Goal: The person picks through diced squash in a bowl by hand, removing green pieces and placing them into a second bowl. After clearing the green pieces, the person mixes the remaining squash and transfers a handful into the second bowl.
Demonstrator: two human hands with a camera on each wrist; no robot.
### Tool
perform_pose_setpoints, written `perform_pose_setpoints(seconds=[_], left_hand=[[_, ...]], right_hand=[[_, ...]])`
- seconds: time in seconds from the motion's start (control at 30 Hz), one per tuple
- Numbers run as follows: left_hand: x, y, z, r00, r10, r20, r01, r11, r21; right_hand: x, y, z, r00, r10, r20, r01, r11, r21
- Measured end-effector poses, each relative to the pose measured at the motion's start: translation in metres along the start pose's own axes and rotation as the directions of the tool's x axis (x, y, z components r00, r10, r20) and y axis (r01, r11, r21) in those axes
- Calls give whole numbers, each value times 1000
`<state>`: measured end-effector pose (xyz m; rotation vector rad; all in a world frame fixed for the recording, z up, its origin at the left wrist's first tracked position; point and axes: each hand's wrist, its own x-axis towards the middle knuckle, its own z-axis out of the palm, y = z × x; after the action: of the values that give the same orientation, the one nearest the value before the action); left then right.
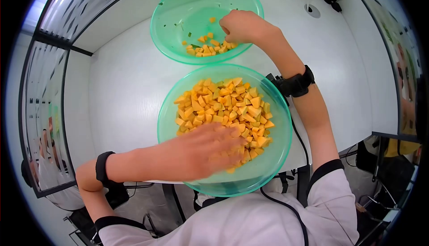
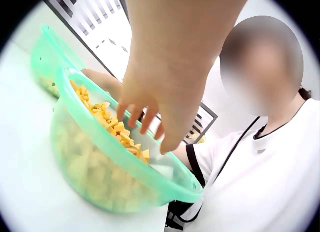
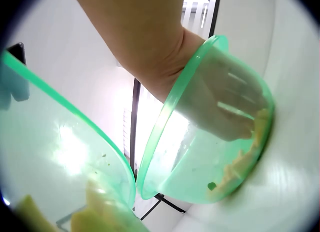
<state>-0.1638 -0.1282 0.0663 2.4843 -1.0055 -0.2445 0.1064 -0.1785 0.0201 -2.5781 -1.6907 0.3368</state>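
Observation:
A green translucent bowl (image 1: 282, 156) at the near table edge holds a large heap of orange pumpkin cubes (image 1: 228, 103), some with green skin. My left hand (image 1: 203, 150), blurred in the head view, is spread over the near side of this heap, fingers loosely extended. Farther back, a second green bowl (image 1: 163, 27) contains fewer pumpkin pieces (image 1: 205, 50) and scattered green bits. My right hand (image 1: 243, 26) reaches over that bowl's right rim, fingers bent down by the pieces. Through the bowl's wall in the right wrist view the fingers are hazy; I cannot tell whether they grip any.
Both bowls stand close together on a white table (image 1: 120, 94), the near one overhanging its front edge. Partitions (image 1: 49, 112) flank the table. A black cable (image 1: 300, 138) runs down from the right wrist camera past the near bowl. A cable hole (image 1: 314, 11) lies at the back right.

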Motion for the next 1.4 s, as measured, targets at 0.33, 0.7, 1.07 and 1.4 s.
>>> perform_pose_setpoints(seconds=[0.33, 0.7, 1.07, 1.4], left_hand=[[31, -22, 3, 826, -516, -227, 491, 856, -160], [41, -26, 23, 962, -84, -258, 55, 991, -119], [-3, -7, 17, 982, 184, 42, -144, 876, -460], [6, -7, -4, 932, -284, -227, 282, 959, -40]], right_hand=[[1, -2, 0, 1000, -8, 7, 8, 1000, -1], [5, 1, 4, 1000, -17, -14, 17, 1000, -9], [3, -2, 0, 1000, -15, -2, 15, 1000, -12], [3, -3, 1, 1000, -10, 15, 10, 1000, -9]])
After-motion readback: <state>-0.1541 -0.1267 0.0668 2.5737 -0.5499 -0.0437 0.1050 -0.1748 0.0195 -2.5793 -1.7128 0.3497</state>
